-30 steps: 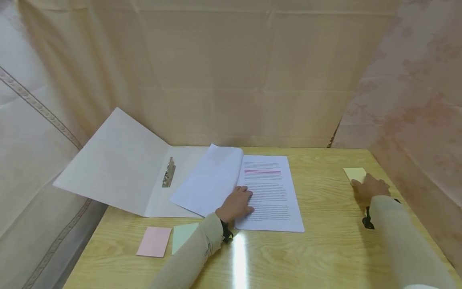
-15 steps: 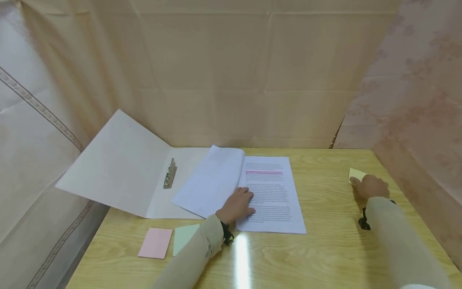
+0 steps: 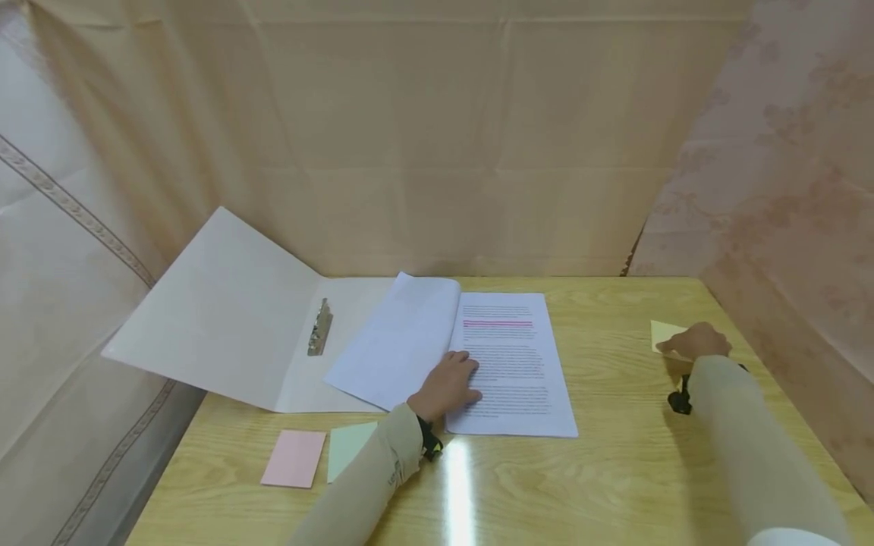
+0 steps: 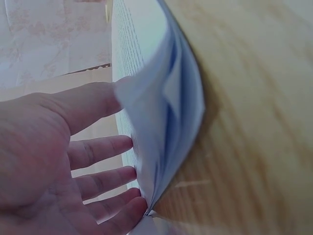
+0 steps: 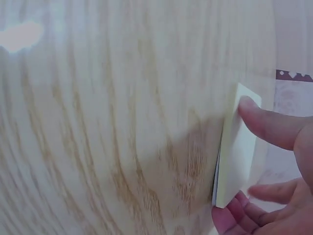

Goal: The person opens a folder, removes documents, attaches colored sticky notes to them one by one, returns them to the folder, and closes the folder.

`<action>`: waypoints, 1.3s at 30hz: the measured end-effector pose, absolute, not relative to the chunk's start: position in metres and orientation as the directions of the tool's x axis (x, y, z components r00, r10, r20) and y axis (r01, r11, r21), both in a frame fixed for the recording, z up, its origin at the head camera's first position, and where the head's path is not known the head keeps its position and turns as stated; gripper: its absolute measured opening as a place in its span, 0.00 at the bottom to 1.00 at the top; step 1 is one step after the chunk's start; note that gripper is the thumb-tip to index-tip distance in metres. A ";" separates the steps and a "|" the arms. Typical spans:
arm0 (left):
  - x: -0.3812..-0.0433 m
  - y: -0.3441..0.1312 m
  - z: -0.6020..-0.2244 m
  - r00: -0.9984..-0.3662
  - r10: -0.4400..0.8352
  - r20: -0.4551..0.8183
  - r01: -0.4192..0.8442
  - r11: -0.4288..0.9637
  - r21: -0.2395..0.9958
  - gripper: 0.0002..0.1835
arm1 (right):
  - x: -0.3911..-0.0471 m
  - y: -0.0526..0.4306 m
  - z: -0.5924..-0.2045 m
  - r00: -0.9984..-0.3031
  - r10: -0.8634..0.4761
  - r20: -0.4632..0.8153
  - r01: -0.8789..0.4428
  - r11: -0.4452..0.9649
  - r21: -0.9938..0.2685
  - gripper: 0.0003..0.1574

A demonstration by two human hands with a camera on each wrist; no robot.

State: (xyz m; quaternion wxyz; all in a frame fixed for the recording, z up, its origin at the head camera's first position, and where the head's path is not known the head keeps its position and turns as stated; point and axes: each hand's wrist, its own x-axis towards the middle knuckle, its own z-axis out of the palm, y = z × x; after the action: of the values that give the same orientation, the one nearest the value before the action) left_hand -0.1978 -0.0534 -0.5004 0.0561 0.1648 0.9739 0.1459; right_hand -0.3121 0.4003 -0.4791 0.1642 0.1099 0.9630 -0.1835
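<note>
A stack of printed sheets [image 3: 508, 371] lies in the middle of the table, with pink-marked lines near its top. Its upper sheets are folded over to the left, showing a blank back [image 3: 410, 326]. My left hand [image 3: 447, 387] rests on the stack at the fold, fingers spread and fairly straight; the left wrist view shows the fingertips [image 4: 126, 142] on the printed page beside the bulging fold. Far to the right, my right hand [image 3: 698, 341] grips a pale yellow sticky note pad [image 5: 239, 152], thumb at one edge and fingers at the opposite one. The hand covers part of the pad in the head view.
A white binder [image 3: 212, 318] stands open at the left, its cover raised and its metal clip [image 3: 319, 327] showing. Pink [image 3: 293, 459] and green [image 3: 350, 447] sticky note pads lie near the front left, the green one partly behind my left sleeve.
My right hand has shifted slightly left and away from me, its wrist turning. The yellow pad has changed angle under its fingers. My left hand stays in place on the sheets.
</note>
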 end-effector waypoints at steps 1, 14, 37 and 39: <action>-0.198 -0.054 -0.500 -0.939 0.338 -0.064 0.304 0.903 0.304 0.29 | -0.313 0.401 -0.479 -0.913 0.158 -0.375 0.289 0.901 -0.324 0.58; -0.198 -0.049 -0.500 -0.942 0.322 -0.096 0.273 0.901 0.338 0.31 | -0.299 0.402 -0.483 -0.899 0.207 -0.386 0.377 0.813 -0.443 0.55; -0.205 -0.051 -0.509 -0.937 0.327 -0.121 0.267 0.896 0.354 0.31 | -0.272 0.388 -0.482 -0.909 0.173 -0.380 0.402 0.119 -0.908 0.47; -0.204 -0.051 -0.507 -0.936 0.331 -0.118 0.270 0.893 0.360 0.30 | -0.269 0.385 -0.482 -0.912 0.168 -0.373 0.389 0.072 -0.919 0.42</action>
State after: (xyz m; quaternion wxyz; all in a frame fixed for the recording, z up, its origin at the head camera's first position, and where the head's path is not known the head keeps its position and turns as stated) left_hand -0.2039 -0.0508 -0.5072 0.0883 0.1553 0.9688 0.1719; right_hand -0.2688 0.3846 -0.4823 0.0842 0.1916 0.7272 -0.6538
